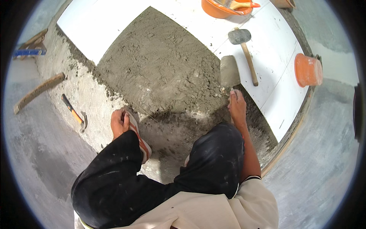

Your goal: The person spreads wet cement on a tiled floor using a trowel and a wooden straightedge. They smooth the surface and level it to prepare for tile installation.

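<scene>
My right hand [237, 107] grips the handle of a trowel [230, 71], its broad blade coated in grey mortar. The blade lies at the right edge of a bed of wet mortar [160, 63], partly over a white tile. Rough and lumpy, the mortar fills a square gap between white floor tiles [266, 54]. My left hand [120, 122] is loosely curled beside my left sandal [138, 134], with nothing visible in its fingers. A thin line, perhaps a string [147, 114], crosses the mortar's near edge.
On the tiles lie a rubber mallet [247, 53] and an orange basin [214, 10] holding a brush [241, 5]. An orange bucket [307, 70] stands at right. Leftward are a claw hammer [74, 113], a mortar-crusted wooden piece [38, 93] and a blue spirit level [30, 52].
</scene>
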A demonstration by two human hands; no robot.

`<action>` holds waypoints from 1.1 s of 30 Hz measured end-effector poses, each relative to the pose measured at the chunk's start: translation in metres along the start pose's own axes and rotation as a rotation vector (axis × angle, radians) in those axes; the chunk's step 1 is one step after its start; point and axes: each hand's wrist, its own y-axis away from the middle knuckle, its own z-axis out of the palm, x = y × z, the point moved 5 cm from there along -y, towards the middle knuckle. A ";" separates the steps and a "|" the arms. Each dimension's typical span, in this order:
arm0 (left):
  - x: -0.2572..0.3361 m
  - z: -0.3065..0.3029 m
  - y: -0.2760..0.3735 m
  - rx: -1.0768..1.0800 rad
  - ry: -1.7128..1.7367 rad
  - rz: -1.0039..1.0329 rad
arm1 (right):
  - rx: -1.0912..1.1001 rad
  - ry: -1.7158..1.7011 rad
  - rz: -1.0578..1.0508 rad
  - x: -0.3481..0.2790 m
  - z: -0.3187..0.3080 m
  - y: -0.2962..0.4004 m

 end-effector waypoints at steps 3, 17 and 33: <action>0.003 -0.003 0.001 -0.012 0.066 -0.081 | -0.119 0.221 -0.233 -0.031 0.004 0.002; -0.032 0.010 0.007 0.022 0.169 0.007 | -0.435 0.126 -0.067 0.020 -0.014 0.071; -0.086 0.027 -0.012 -0.192 0.143 0.006 | 0.593 0.060 0.933 0.450 -0.235 0.218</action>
